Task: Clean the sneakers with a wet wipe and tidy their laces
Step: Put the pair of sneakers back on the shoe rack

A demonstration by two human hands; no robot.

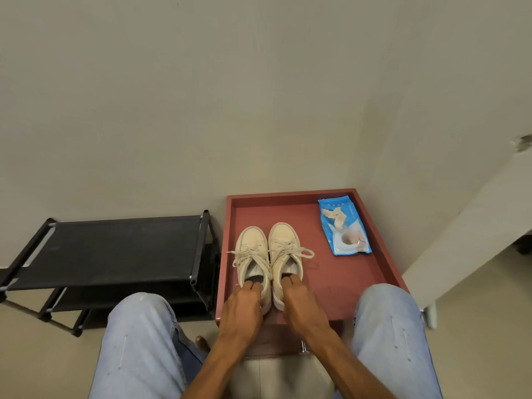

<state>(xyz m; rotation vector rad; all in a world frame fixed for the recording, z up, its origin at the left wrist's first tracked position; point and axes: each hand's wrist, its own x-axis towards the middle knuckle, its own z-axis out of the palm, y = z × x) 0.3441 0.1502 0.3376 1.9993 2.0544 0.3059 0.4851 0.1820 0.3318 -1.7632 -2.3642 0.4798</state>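
On red tray [339, 272], cream sneakers [269, 254] side by side, laces [302, 250] tied

The person wears light blue jeans, faded and soft-looking. The left trouser leg [138, 341] has a few thin, pale vertical streaks in the cloth and a short whitish mark near the knee. A stitched seam runs down its inner side, where the denim turns a darker blue. The right trouser leg [388, 326] carries the same kind of pale streaks, two or three of them side by side, and a slightly rough seam along its inner edge. Both forearms are bare, with no sleeve in view. The left grip [244, 306] and right grip [302, 303] are bare too, with tendons showing across their backs.
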